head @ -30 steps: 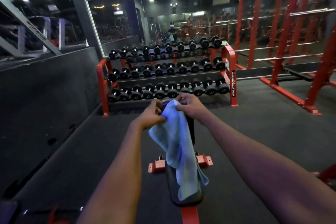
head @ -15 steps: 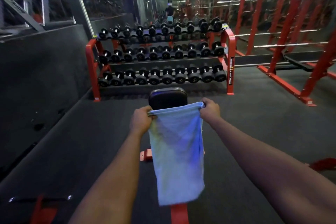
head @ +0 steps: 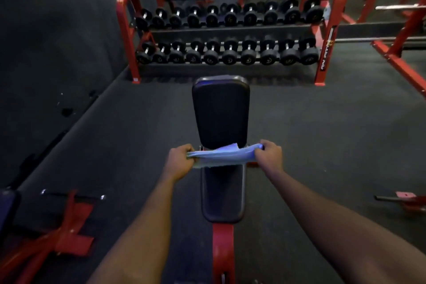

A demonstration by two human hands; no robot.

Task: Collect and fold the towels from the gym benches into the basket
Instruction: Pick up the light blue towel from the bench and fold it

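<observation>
Dark rubber floor (head: 115, 127), matte and lightly speckled, runs back to a red steel dumbbell rack (head: 126, 37) with three tiers of black round-headed dumbbells. In front of it is a narrow padded surface (head: 220, 110) with smooth black vinyl, rounded corners, an upright back pad, a flatter seat pad nearer the person and a red metal spine below. The towel (head: 221, 157) is light blue, thin and limp. It is held in the air just above the gap between the two pads, stretched sideways and seen nearly edge-on. It looks doubled over, with one loose corner poking up mid-span. The weave is too blurred to read. The left hand (head: 178, 161) is clenched around the towel's left end and the right hand (head: 268, 157) is pinching the right end, knuckles up, arms straight out. My read is that a fold is in progress. To do it well, match the corners in each grip before closing the fold and keep light sideways tension so the soft cloth does not sag or twist. Tuck in that stray corner, then lay the towel on the seat pad and press the crease flat, since the vinyl looks slick and the cloth could slide. No basket is in view, so it has to be found before the drop. The red foot of another bench (head: 69, 237) sits at lower left.
</observation>
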